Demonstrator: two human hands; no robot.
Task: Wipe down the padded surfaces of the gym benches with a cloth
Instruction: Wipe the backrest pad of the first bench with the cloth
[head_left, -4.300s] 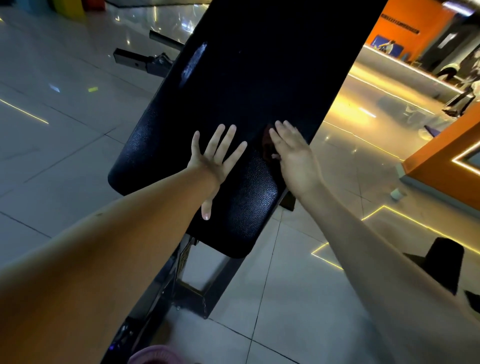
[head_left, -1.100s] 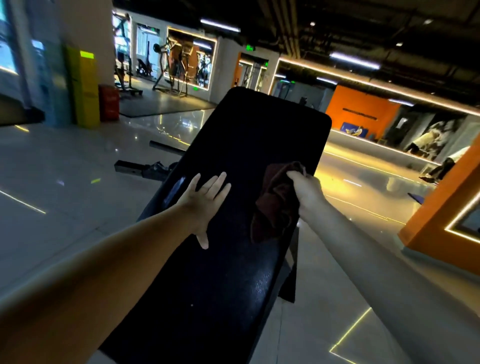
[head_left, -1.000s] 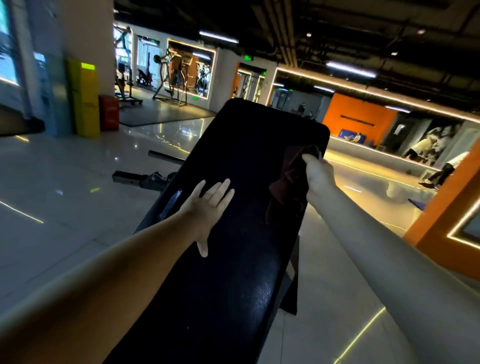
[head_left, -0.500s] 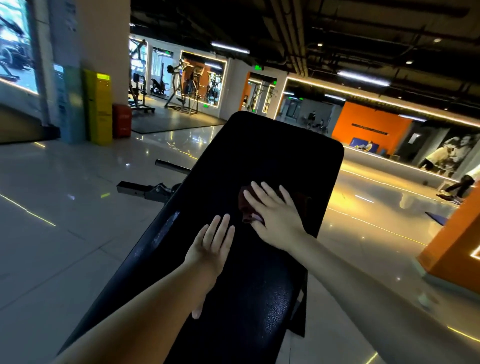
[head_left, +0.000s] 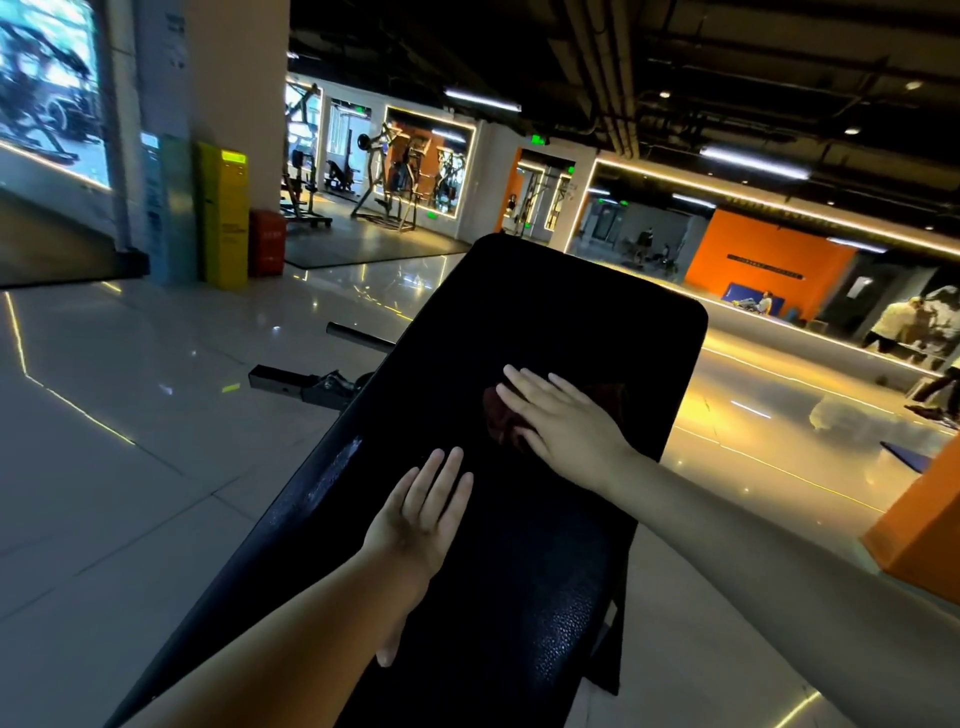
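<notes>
While looking down the bench, saw its long black pad (head_left: 545, 322), pebble-grained and round-cornered, slanting from six toward twelve o'clock. Found the left hand (head_left: 421, 519) flat on it at seven o'clock, fingers straight, together, gripping nothing. Found the right hand (head_left: 566, 426) pressed flat at centre, fingers straight and slightly spread, over a crumpled dark-red cloth (head_left: 501, 428) peeking out at nine o'clock.

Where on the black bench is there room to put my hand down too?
Bare pad lies above the right hand and cloth, up to the rounded top edge, and lower down between the left hand and the pad's right edge. The middle is crowded with both hands.
</notes>
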